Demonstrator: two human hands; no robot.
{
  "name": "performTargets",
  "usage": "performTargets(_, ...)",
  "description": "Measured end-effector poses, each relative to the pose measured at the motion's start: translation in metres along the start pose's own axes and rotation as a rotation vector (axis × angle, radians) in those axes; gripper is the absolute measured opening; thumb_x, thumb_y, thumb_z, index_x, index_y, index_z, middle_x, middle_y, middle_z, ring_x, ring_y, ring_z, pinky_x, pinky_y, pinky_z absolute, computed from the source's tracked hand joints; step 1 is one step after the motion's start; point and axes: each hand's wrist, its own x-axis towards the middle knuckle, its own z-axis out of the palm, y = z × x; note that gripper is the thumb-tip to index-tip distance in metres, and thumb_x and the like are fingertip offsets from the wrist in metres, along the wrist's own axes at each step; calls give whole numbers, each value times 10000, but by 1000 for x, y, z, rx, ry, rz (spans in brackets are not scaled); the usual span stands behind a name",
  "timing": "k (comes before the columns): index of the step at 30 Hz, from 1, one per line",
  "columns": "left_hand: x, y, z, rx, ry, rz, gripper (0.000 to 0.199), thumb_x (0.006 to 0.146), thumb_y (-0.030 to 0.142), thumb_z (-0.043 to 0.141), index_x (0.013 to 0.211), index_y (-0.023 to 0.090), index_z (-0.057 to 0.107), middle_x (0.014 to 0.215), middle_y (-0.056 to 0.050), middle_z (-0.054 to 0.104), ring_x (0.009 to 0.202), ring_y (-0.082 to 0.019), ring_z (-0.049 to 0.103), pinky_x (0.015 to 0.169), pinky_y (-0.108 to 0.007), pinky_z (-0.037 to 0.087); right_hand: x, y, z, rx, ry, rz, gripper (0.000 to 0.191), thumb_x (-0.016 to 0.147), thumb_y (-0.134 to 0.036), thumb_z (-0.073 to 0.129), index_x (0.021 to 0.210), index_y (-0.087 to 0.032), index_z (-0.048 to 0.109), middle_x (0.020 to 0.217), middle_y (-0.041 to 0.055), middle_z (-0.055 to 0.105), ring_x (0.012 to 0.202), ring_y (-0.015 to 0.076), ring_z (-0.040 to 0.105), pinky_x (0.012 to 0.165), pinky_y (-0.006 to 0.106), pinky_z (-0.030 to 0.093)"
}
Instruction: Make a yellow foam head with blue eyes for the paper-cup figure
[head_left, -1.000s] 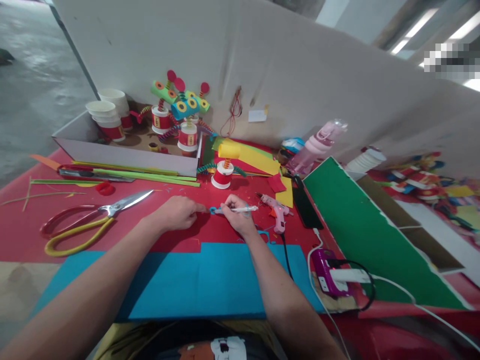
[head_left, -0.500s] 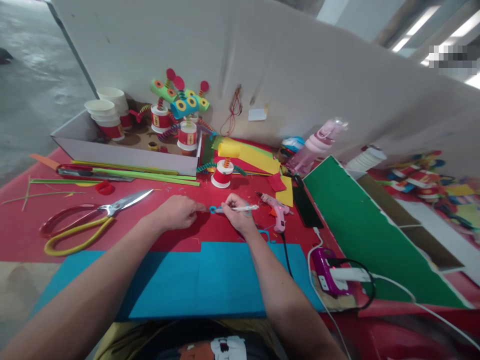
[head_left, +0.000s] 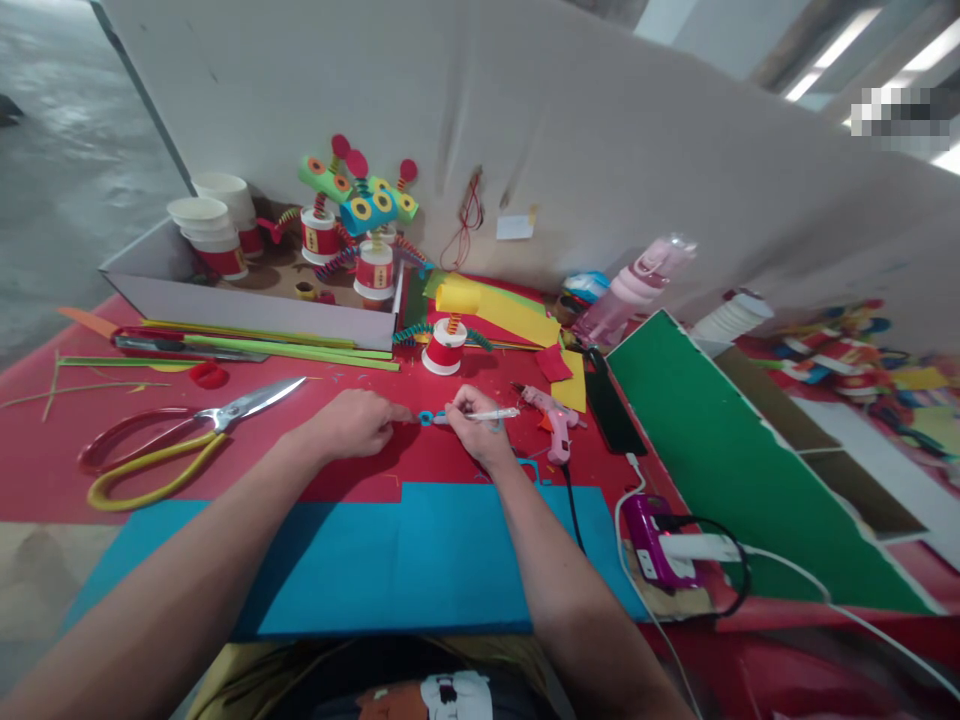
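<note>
My right hand (head_left: 474,425) is closed round a slim, pale pen (head_left: 499,414), its back end pointing to the right. The pen's tip is hidden by the fingers. Just left of it, a tiny blue paper ring (head_left: 426,419) lies flat on the red sheet (head_left: 341,482). My left hand (head_left: 356,424) rests on that sheet with the index finger stretched out, its tip beside the ring; whether they touch is too small to tell. The other left fingers are curled, and nothing shows in them. A paper-cup figure (head_left: 444,350) with spring arms stands upright beyond my hands.
Scissors (head_left: 217,415) lie at left, near paper strips (head_left: 300,347) and a white-walled box (head_left: 255,305) of finished figures. A pink glue gun (head_left: 556,425) lies right of my hands, its cord running forward. A phone (head_left: 611,405), power adapter (head_left: 660,545) and green board (head_left: 720,450) lie further right.
</note>
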Motion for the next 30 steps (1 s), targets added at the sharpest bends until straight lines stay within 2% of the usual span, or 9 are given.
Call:
performTargets(9, 0, 0, -1, -51, -7, -31, 508, 755, 175, 432, 1204, 356, 585, 969, -25, 730, 846, -199, 661, 700, -257, 453, 0, -1, -1, -14, -2, -10, 244, 761, -329, 529, 606, -213, 380, 525, -64, 390, 475, 90, 404, 465, 213, 310)
performTargets(30, 0, 0, 0, -29, -7, -10, 518, 757, 155, 412, 1198, 365, 586, 1013, -15, 723, 832, -191, 663, 657, -250, 437, 0, -4, -3, -47, 16, -13, 247, 767, -342, 521, 608, -214, 382, 521, -64, 390, 475, 93, 419, 464, 215, 307)
